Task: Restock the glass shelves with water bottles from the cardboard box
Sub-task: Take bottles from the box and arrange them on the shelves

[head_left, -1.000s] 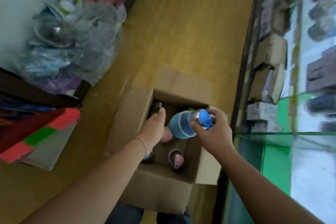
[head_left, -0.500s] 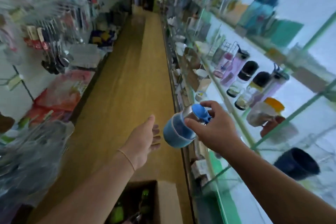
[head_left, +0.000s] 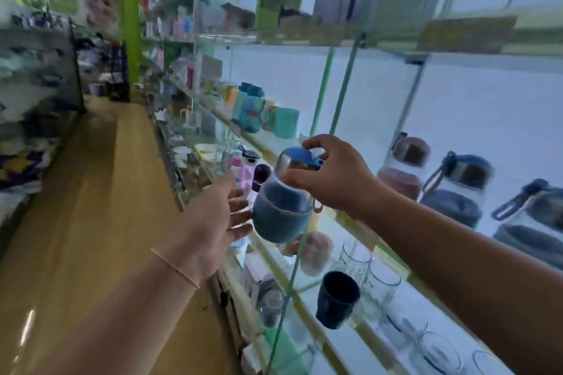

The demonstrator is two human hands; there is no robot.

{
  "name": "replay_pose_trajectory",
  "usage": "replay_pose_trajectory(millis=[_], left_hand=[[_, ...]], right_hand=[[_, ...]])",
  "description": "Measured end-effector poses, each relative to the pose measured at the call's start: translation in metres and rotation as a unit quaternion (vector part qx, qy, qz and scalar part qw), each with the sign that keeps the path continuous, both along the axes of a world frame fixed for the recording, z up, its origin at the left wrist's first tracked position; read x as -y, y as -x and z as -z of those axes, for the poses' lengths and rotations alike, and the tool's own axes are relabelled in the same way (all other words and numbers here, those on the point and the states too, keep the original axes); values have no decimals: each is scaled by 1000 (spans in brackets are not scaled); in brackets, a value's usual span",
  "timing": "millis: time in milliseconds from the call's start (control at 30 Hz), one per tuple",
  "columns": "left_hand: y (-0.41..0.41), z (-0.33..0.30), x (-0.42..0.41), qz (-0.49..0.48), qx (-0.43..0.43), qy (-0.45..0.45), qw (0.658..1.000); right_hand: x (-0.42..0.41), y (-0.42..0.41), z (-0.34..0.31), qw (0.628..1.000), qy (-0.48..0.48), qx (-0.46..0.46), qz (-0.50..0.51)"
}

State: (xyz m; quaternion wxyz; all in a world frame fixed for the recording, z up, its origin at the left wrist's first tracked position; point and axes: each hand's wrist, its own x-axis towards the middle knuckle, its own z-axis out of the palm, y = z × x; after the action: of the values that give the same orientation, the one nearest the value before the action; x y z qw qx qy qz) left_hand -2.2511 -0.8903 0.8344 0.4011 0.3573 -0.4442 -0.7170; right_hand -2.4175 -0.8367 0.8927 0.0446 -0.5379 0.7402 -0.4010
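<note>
Right hand (head_left: pixel 332 179) grips blue-sleeved water bottle (head_left: pixel 281 207) at neck, below blue cap, bottle tilted. Left hand (head_left: pixel 213 216) open, fingertips touching bottle's lower side. Both in front of glass shelves (head_left: pixel 341 216). Shelf at right carries similar bottles (head_left: pixel 454 189) with strap lids. Lower shelf: dark cup (head_left: pixel 336 298), clear glasses (head_left: pixel 380 283). Wooden aisle floor (head_left: pixel 91 192) at left.

Floor (head_left: pixel 100 192): yellow-brown, aisle runs left of shelving.
Dark cup (head_left: pixel 336 303): lower level, tilted.
Clear glasses (head_left: pixel 370 277): beside dark cup.
Green pillar (head_left: pixel 130 24): aisle far end.
</note>
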Motion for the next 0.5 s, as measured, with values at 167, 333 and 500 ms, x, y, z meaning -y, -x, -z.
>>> replay_pose_trajectory(millis=[167,333,500], left_hand=[[52,-27,-17,68,-26,18,997],[96,-45,-32,105,-12,31,994],[127,-51,-35,120,-2,39,992]], right_hand=[[-32,48,-28,999,30,-3,39],[-49,86,-42,996,24,-21,80],[-50,110,-46,995,31,7,98]])
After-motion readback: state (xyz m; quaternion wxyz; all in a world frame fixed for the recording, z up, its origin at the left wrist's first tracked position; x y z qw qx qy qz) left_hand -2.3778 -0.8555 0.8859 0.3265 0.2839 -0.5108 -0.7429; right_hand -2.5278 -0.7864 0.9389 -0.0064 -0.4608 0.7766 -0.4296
